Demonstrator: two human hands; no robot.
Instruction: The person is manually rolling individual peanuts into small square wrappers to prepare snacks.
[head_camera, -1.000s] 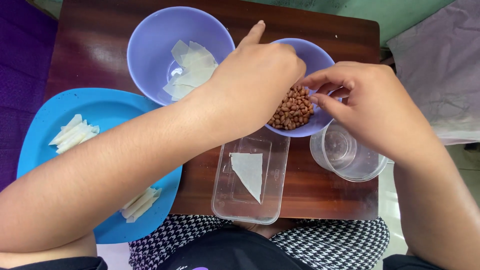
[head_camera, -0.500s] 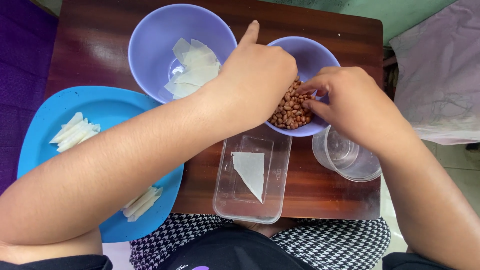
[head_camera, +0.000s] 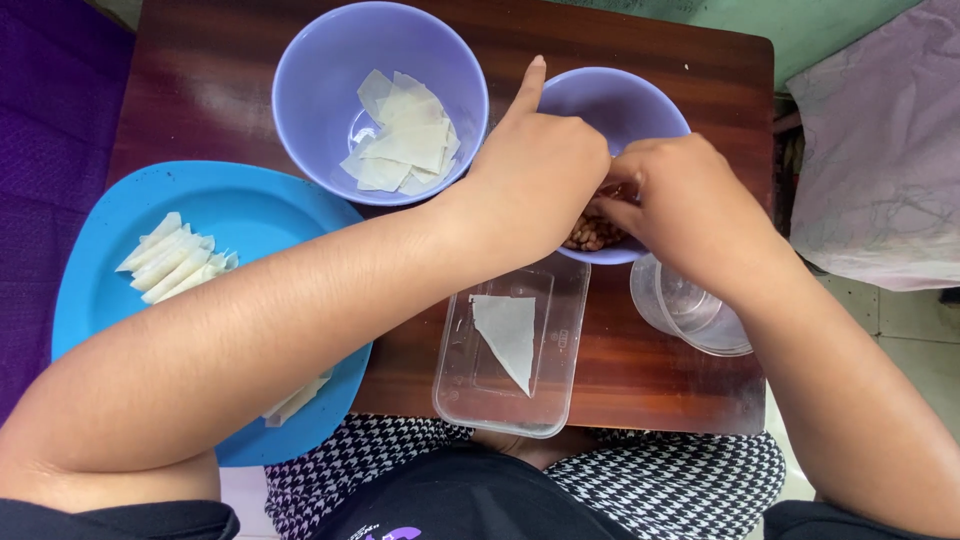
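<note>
The small bowl (head_camera: 640, 105) of nuts (head_camera: 590, 232) is steadied by the left hand (head_camera: 540, 170) while the right hand (head_camera: 680, 205) dips in — whether nuts are grasped cannot be told — with the tray (head_camera: 455, 385) set close below.

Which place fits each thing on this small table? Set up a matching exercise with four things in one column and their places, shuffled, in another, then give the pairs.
Things
1. triangular wrapper
2. loose wrapper pieces
3. folded wrappers
4. peanuts

Places
A. on the blue plate
B. in the small purple bowl, under both hands
C. in the clear rectangular container
D. in the large purple bowl

Pairs: 1-C, 2-D, 3-A, 4-B
</note>
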